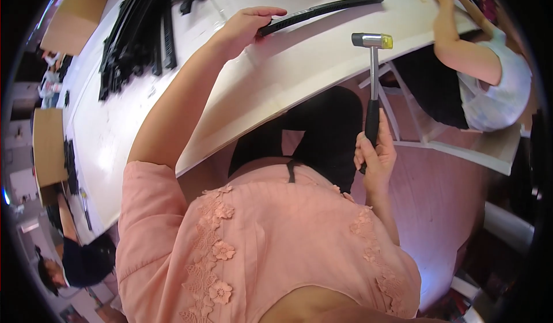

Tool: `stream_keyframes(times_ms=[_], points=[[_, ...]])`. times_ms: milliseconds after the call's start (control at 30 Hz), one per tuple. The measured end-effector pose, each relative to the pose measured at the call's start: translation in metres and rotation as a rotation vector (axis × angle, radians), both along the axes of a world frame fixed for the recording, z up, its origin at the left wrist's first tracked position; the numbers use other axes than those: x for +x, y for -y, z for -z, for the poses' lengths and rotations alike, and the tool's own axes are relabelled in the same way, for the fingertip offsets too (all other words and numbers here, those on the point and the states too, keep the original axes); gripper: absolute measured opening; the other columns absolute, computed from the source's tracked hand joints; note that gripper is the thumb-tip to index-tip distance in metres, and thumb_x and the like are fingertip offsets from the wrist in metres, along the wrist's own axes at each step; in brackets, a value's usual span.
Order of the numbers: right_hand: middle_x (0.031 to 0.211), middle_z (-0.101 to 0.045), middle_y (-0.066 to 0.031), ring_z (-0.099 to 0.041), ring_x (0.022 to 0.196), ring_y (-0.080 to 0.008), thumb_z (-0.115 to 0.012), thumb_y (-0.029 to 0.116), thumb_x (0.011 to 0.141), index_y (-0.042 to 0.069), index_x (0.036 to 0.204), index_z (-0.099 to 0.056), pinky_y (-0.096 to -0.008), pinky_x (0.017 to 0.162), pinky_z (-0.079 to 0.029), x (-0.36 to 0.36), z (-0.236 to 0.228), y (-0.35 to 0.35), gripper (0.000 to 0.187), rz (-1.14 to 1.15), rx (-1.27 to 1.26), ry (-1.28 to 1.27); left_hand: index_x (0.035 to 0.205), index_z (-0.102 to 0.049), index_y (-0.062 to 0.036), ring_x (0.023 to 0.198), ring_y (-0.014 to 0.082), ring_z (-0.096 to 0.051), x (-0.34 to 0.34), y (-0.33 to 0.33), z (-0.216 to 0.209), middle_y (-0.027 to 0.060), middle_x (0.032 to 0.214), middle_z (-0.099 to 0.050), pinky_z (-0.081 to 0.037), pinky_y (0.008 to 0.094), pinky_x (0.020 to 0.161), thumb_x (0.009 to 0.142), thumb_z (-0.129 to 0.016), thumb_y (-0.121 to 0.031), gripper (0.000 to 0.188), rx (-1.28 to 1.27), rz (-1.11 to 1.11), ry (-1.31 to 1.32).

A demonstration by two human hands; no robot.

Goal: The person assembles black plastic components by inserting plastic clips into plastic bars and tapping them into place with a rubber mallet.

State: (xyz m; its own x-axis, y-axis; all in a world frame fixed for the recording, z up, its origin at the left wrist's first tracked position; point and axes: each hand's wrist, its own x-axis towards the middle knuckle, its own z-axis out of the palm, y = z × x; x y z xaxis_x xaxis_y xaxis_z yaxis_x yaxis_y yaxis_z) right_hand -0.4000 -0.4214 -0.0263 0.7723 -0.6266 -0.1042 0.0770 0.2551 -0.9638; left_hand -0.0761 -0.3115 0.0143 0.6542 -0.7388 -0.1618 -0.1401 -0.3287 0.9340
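My left hand reaches over the white table and is closed around the near end of a long black plastic strip. The strip points away to the right above the tabletop, slightly curved in this view. In my right hand, beside the table's near edge, is a small mallet with a black grip and a metal shaft. Its head stands upright at the top, dark on one face and clear yellow on the other. The mallet and strip are apart.
A heap of black strips lies on the white table to the left. Cardboard boxes stand along the far left. One person sits at the table on the right, and another is at the lower left.
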Motion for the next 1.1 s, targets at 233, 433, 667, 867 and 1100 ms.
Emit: stream_keyframes(times_ms=[233, 433, 667, 867, 1100], points=[[0.077, -0.052, 0.0002, -0.042, 0.052, -0.0012, -0.051, 0.000, 0.086, 0.007, 0.139, -0.030, -0.0144, 0.043, -0.036, 0.025, -0.008, -0.025, 0.057, -0.229, -0.051, 0.009, 0.112, -0.061, -0.0037, 0.065, 0.0082, -0.045, -0.017, -0.076, -0.007, -0.0003, 0.080, -0.053, -0.035, 0.0211, 0.058, 0.083, -0.063, -0.017, 0.032, -0.030, -0.084, 0.108], [0.075, -0.051, 0.0020, -0.038, 0.053, -0.0009, -0.047, 0.003, 0.090, 0.008, 0.138, -0.034, -0.0135, 0.045, -0.031, 0.040, -0.019, -0.050, 0.050, -0.342, -0.236, -0.090, 0.104, -0.066, -0.0096, 0.077, 0.0177, -0.054, -0.034, -0.157, 0.006, 0.0038, 0.082, -0.060, -0.043, 0.0266, 0.067, 0.081, -0.063, -0.011, 0.023, 0.117, -0.210, 0.938], [0.070, -0.050, 0.0024, -0.035, 0.053, -0.0019, -0.047, 0.005, 0.091, 0.007, 0.133, -0.042, -0.0153, 0.048, -0.029, 0.066, -0.034, -0.073, 0.042, -0.538, -0.555, -0.126, 0.098, -0.069, -0.0104, 0.077, 0.0222, -0.054, -0.050, -0.208, 0.017, 0.0051, 0.081, -0.061, -0.044, 0.0327, 0.070, 0.077, -0.066, -0.013, 0.021, 0.185, -0.255, 1.074], [0.069, -0.048, 0.0021, -0.034, 0.054, -0.0030, -0.048, 0.005, 0.091, 0.008, 0.132, -0.045, -0.0168, 0.048, -0.030, 0.084, -0.042, -0.082, 0.041, -0.547, -0.615, -0.193, 0.096, -0.070, -0.0117, 0.072, 0.0225, -0.054, -0.047, -0.214, 0.025, 0.0049, 0.075, -0.060, -0.043, 0.0336, 0.068, 0.076, -0.066, -0.014, 0.020, 0.196, -0.264, 1.126], [0.071, -0.050, 0.0000, -0.037, 0.055, -0.0038, -0.049, 0.001, 0.089, 0.009, 0.132, -0.045, -0.0169, 0.049, -0.032, 0.078, -0.064, -0.091, 0.044, -0.463, -0.696, -0.053, 0.096, -0.070, -0.0126, 0.072, 0.0221, -0.054, -0.052, -0.215, 0.028, 0.0041, 0.074, -0.059, -0.042, 0.0338, 0.071, 0.077, -0.066, -0.016, 0.020, 0.207, -0.277, 1.142]])
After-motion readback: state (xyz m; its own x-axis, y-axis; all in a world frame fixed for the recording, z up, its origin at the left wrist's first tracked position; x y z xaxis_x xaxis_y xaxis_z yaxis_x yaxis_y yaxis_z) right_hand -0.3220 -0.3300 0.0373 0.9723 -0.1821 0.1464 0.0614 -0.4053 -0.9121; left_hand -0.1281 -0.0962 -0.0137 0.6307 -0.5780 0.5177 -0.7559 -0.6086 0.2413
